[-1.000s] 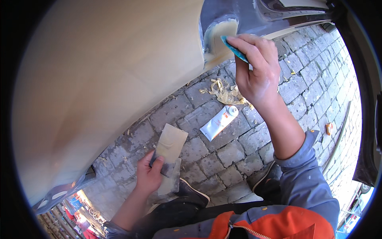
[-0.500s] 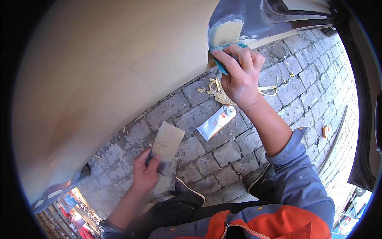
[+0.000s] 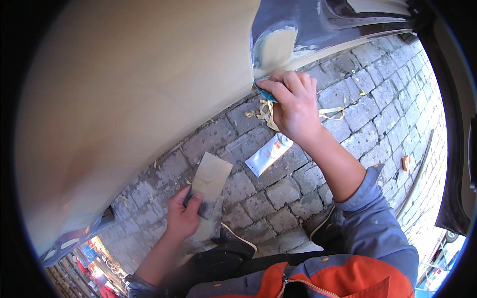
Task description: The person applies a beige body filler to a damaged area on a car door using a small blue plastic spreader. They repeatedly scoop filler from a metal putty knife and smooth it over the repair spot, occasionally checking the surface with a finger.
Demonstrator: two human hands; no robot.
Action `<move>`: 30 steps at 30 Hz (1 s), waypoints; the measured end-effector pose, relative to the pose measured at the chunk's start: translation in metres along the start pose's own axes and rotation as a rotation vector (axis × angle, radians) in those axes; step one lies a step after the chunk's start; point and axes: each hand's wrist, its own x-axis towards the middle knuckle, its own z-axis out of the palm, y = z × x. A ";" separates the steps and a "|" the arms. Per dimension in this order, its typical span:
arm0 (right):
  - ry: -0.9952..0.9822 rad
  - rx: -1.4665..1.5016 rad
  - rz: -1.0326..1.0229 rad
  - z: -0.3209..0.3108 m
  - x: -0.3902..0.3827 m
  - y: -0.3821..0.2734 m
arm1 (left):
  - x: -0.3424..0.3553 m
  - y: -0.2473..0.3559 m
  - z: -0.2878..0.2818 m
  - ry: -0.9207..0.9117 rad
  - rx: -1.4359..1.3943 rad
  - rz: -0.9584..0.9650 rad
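My right hand is closed around a thin teal spreader, just below the lower edge of the car's bodywork. Above it, a smooth beige patch of filler with smeared pale edges covers part of the dark sill. Most of the spreader is hidden behind my fingers; whether it touches the bodywork I cannot tell. Lower left, my left hand grips a flat rectangular mixing plate with beige paste on it, thumb on top. Another greyish flat piece shows beneath that plate.
A white and orange tube lies on the stone paving between my hands. Crumpled yellowish tape lies near my right wrist. The large beige car panel fills the upper left. A small orange object sits at right, near an open door's dark edge.
My right hand has moved down with the spreader, from the lower edge of the filler patch to below the sill, uncovering more of the patch. My left hand and plate have hardly moved.
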 end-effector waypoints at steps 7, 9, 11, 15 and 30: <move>0.337 -0.076 -0.180 -0.014 0.042 0.031 | -0.002 -0.005 -0.003 -0.010 -0.009 -0.004; 0.356 -0.114 -0.222 -0.013 0.052 0.030 | -0.002 -0.005 -0.002 0.001 -0.023 -0.008; 0.344 -0.116 -0.197 -0.008 0.047 0.029 | -0.001 -0.005 -0.003 -0.001 -0.018 0.010; 0.293 -0.112 -0.187 0.002 0.034 0.029 | 0.000 -0.008 -0.007 -0.019 0.047 0.025; -0.072 -0.040 -0.038 -0.003 0.002 0.005 | 0.000 -0.001 -0.002 -0.007 -0.047 0.004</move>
